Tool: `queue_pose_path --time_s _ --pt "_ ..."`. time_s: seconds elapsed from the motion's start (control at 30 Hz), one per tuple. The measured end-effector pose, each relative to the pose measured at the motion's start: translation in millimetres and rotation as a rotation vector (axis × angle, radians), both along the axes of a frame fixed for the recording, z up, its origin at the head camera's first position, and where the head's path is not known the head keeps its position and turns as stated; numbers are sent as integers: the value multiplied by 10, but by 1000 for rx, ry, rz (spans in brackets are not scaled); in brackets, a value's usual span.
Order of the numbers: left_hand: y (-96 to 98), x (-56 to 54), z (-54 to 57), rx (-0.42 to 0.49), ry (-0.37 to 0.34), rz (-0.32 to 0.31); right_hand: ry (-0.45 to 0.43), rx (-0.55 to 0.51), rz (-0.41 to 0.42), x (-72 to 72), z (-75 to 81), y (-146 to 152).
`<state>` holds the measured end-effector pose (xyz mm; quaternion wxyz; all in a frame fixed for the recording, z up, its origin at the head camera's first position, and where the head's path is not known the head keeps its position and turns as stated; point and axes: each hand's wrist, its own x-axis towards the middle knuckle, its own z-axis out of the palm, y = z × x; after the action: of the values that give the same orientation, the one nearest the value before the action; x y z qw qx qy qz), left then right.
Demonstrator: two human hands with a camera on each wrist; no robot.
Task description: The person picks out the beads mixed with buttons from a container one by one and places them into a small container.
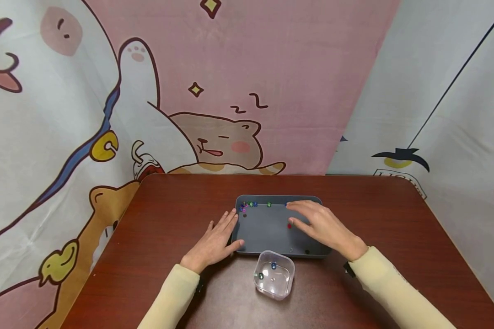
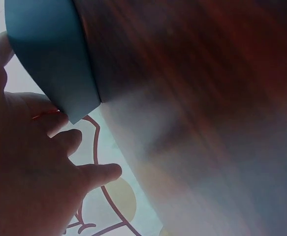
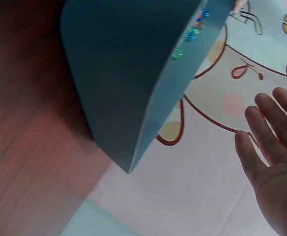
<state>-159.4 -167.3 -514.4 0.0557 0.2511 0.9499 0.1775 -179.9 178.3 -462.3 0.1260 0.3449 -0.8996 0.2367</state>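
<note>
A grey tray (image 1: 267,233) lies on the table with several small shiny beads in it. My left hand (image 1: 215,241) rests against the tray's left side, fingers extended, its thumb reaching over the near left corner. Over the right part of the tray is my right hand (image 1: 323,224), fingers loosely bent and nothing gripped. Its fingertips are right by a blue bead (image 1: 287,204) at the far side, and a red bead (image 1: 289,225) lies near its thumb. A green bead (image 1: 269,204) sits along the far wall; in the right wrist view the right hand's fingers are spread.
In front of the tray stands a clear plastic container (image 1: 274,292) holding a blue bead (image 1: 273,265), a green bead (image 1: 260,276) and a small clear one. More beads cluster in the tray's far left corner. A printed cloth (image 1: 296,91) hangs behind the brown table (image 1: 181,201).
</note>
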Motion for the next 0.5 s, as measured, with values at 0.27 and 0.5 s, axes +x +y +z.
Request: queue_pose_path --time_s 0.27,0.5 --pt "0 3 0 6 -6 -2 -62 79 0 -278 -119 -11" --pt "-3 -6 -4 1 -7 0 -161 126 5 -451 -213 -3"
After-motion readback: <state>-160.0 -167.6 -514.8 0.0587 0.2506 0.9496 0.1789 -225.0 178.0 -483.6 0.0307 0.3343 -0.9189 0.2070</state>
